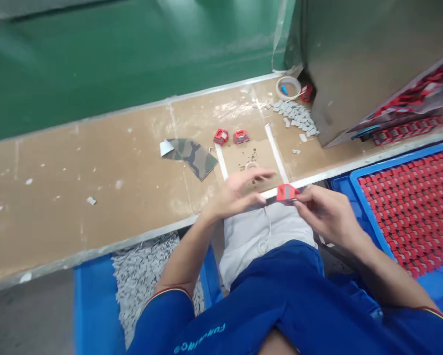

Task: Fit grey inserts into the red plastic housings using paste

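Between thumb and fingers, my right hand (326, 212) pinches a small red block with a grey stripe (287, 193), over the bench's front edge. My left hand (243, 192) is just left of it, thumb and fingers apart, with nothing seen between them. Two more red pieces, one (221, 136) beside another (241, 136), rest on the brown bench (132, 177) beyond my hands. Left of them lies a camouflage-patterned sheet (191, 154) with one corner folded to its pale side.
Small grey pieces (297, 116) are heaped near a tape roll (288, 88) and a large panel (354, 59). On my right is a blue tray (369, 212) with rows of red pieces. A blue bin (91, 305) of grey pieces stands below left.
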